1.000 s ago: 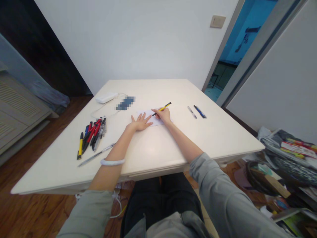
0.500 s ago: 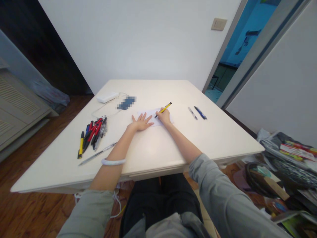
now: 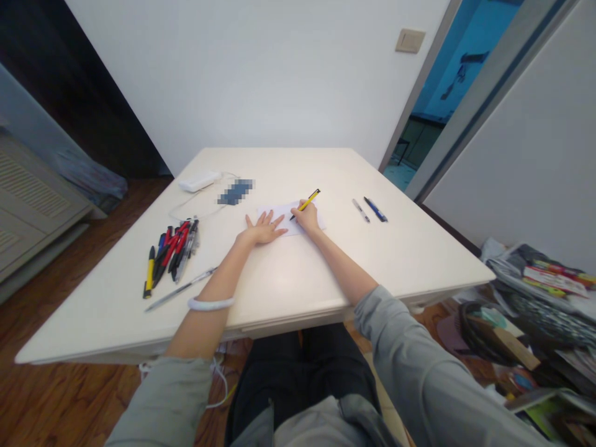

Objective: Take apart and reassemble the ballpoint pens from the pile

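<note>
My right hand (image 3: 308, 217) is closed around a yellow-and-black pen (image 3: 311, 198). The pen leans up to the right, its dark tip at the white sheet of paper (image 3: 292, 227). Whether the tip touches the paper is too small to make out. My left hand (image 3: 265, 230) lies flat with fingers spread, over the paper's left part and the table beside it. Any marks on the paper cannot be made out.
On the white table (image 3: 288, 282), a pile of red, black, blue and clear pens (image 3: 179, 248) lies left, near a yellow-and-black pen (image 3: 149, 273) and a long clear pen (image 3: 181, 289). A white box (image 3: 200, 181) and blurred phone-like object (image 3: 236, 192) lie behind. Right are a clear pen (image 3: 361, 210) and blue pen (image 3: 375, 209).
The whole view has shifted slightly. My left hand stays spread on the paper, and my right hand keeps its grip on the pen, with barely any movement.
</note>
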`<move>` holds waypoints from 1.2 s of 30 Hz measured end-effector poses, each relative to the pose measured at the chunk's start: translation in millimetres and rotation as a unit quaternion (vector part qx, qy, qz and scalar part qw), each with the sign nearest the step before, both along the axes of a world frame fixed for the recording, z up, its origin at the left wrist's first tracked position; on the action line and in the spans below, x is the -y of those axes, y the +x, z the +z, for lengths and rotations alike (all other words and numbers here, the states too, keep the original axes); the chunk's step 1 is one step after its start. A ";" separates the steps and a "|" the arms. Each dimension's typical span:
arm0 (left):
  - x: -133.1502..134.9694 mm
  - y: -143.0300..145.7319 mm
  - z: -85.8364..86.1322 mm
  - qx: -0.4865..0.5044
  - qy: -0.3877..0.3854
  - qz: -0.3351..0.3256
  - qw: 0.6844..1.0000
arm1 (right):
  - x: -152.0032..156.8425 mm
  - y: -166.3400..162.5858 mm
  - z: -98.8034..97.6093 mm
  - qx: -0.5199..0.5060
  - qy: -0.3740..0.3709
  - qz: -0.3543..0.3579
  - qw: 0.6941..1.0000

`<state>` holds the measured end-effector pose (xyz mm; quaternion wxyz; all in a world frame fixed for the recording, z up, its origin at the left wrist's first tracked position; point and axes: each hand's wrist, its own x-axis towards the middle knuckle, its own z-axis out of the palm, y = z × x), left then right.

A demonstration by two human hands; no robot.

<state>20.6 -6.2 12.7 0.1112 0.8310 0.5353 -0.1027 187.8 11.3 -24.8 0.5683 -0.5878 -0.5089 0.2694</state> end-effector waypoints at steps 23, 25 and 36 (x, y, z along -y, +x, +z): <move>1.5 4.0 3.8 0.210 0.159 0.031 0.964 | 18.2 6.8 29.6 -0.215 -0.052 0.109 0.969; -0.1 5.0 5.1 0.275 0.165 0.028 0.947 | 21.2 6.0 30.7 -0.223 -0.054 0.135 0.964; -14.9 4.1 0.1 0.490 0.081 0.034 0.867 | 25.1 22.6 38.5 -0.439 -0.128 0.256 0.851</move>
